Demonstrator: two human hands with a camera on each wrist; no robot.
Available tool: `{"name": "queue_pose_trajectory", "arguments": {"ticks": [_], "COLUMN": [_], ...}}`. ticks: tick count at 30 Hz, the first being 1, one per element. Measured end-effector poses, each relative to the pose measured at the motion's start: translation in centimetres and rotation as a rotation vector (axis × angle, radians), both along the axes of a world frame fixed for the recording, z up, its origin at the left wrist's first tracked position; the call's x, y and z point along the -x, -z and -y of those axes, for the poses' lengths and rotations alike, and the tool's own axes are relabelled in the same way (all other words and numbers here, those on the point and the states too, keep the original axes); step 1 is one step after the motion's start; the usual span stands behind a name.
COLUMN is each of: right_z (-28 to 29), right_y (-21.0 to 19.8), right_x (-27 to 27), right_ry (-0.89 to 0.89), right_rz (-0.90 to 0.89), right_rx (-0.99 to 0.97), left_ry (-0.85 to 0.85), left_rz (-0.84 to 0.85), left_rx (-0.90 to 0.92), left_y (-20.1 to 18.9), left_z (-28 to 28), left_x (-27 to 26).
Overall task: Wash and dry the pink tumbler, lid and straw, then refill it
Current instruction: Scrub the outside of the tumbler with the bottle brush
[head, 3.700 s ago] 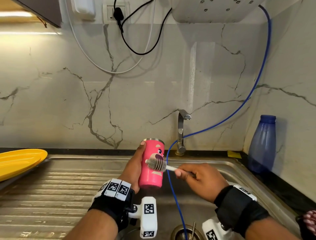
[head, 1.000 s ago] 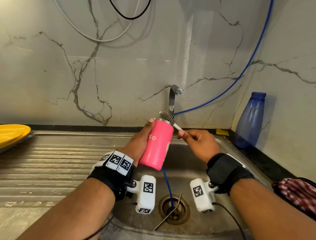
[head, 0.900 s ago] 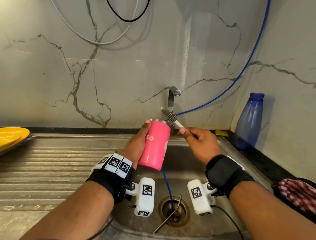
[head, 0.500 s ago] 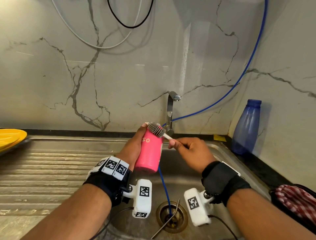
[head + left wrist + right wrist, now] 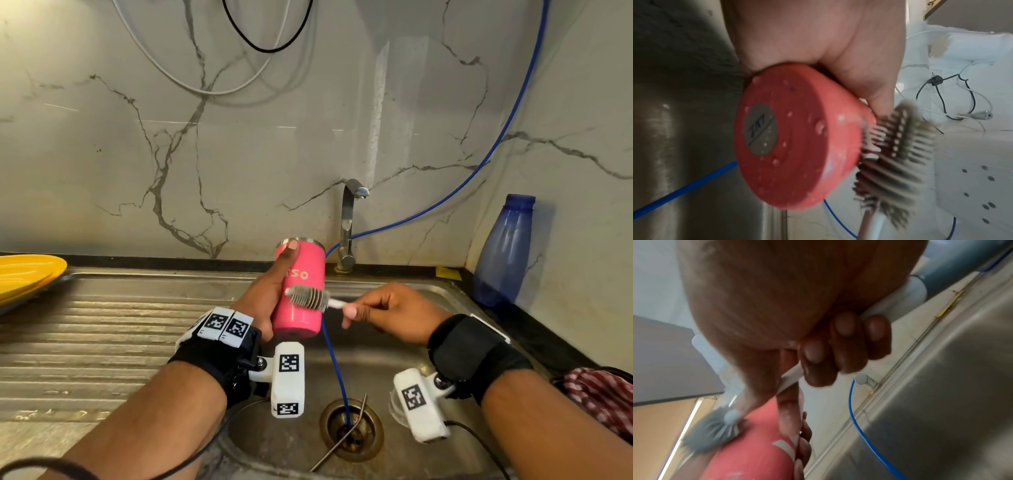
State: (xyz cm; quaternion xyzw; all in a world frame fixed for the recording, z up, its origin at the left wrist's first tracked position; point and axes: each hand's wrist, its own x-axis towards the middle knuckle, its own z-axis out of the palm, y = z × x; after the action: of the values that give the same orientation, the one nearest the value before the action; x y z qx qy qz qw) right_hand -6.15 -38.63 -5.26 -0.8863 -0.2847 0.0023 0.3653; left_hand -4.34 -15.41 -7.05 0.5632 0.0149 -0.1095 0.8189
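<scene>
Upright over the steel sink (image 5: pixel 144 329), the pink tumbler (image 5: pixel 301 291) is wrapped in the left hand (image 5: pixel 263 301), thumb reaching up to its metal rim. Its wet base (image 5: pixel 789 146) faces the left wrist camera. The right hand (image 5: pixel 390 313) grips the white handle of a grey bottle brush (image 5: pixel 310 298), whose bristles press against the tumbler's near side, about mid-height. A blue hose (image 5: pixel 334 363) runs down past the tumbler into the drain (image 5: pixel 352 431), where a metal straw (image 5: pixel 342 438) leans. Behind stands the tap (image 5: pixel 347 222); a blue bottle (image 5: pixel 503 253) sits far right, yellow plates (image 5: pixel 27 277) far left.
</scene>
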Motion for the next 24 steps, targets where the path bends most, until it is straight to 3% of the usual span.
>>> {"name": "queue_pose_trajectory", "arguments": {"ticks": [3, 5, 8, 11, 14, 18, 21, 24], "right_z": [0.2, -0.3, -0.9, -0.7, 0.0, 0.5, 0.8, 0.8], "right_y": [0.2, 0.6, 0.4, -0.1, -0.4, -0.1, 0.2, -0.2], "right_x": [-0.6, -0.8, -0.2, 0.6, 0.7, -0.2, -1.4, -1.2], "right_ry": [0.217, 0.247, 0.138, -0.042, -0.07, 0.12, 0.358, 0.297], "right_rz": [0.168, 0.202, 0.099, -0.013, -0.062, 0.119, 0.284, 0.268], "right_rx": [-0.059, -0.056, -0.079, 0.019, 0.057, 0.034, -0.128, -0.163], "left_ry": [-0.001, -0.009, -0.037, -0.053, -0.031, -0.008, 0.042, 0.043], "left_rz": [0.004, 0.018, 0.035, 0.004, -0.029, 0.029, 0.043, 0.074], "left_rx": [0.0, 0.024, 0.059, 0.116, 0.12, 0.002, -0.083, -0.06], "left_y": [-0.1, -0.2, -0.2, -0.2, -0.4, -0.3, -0.3, -0.7], "left_z": [0.5, 0.6, 0.0, -0.9, -0.7, 0.6, 1.3, 1.8], "left_x": [0.0, 0.1, -0.1, -0.1, 0.3, 0.5, 0.7, 0.8]}}
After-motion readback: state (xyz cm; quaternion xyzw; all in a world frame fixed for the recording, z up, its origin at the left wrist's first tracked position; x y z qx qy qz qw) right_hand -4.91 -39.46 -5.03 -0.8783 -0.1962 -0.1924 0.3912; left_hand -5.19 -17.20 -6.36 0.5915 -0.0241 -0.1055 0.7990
